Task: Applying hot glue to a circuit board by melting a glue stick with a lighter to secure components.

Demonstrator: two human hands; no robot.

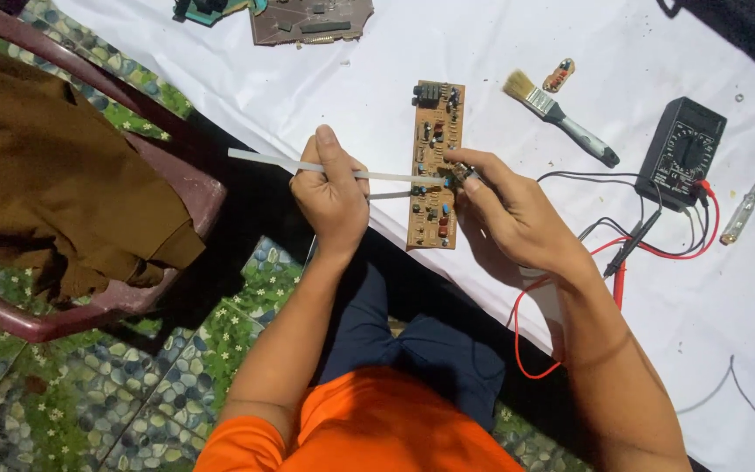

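Observation:
A long tan circuit board [435,157] lies on the white cloth [447,44] over the table edge. My left hand [332,197] is closed around thin white tweezers [264,160] whose tips reach the board's middle. My right hand [517,214] rests on the cloth beside the board, and its fingertips pinch a small component [465,175] at the board's right edge, close to the tweezer tips.
A paintbrush [561,118] and a black multimeter [682,150] with red and black leads [626,249] lie to the right. A screwdriver [744,210] is farther right. Other boards [308,22] sit at the top. A maroon chair [89,227] with brown cloth stands left.

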